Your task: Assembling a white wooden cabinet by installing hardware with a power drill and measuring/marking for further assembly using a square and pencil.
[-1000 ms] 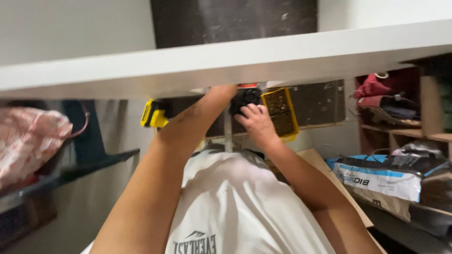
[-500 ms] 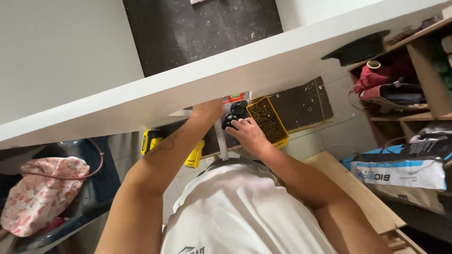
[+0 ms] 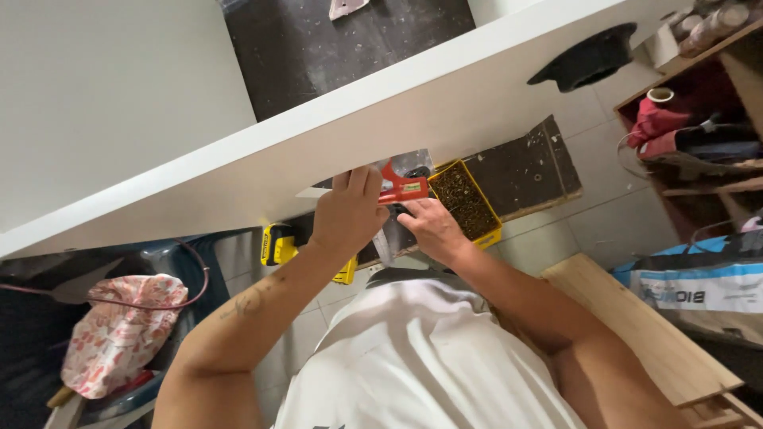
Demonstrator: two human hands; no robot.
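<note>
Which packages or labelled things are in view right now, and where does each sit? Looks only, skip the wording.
Sack: right side, lying on its side by the wooden plank; white with blue bands and dark lettering.
Red tool: under the white panel's edge, between left hand and right hand; small green label.
Yellow box: right of the hands, open, full of small brown pieces.

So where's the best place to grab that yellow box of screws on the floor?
Probably by the yellow rim of the box, fingers on its two long sides, coming from straight above. It lies open, flat and full of screws, so it needs lifting level. The right hand hovers near its lower left end; the far, upper right half of the rim is freer.
</note>
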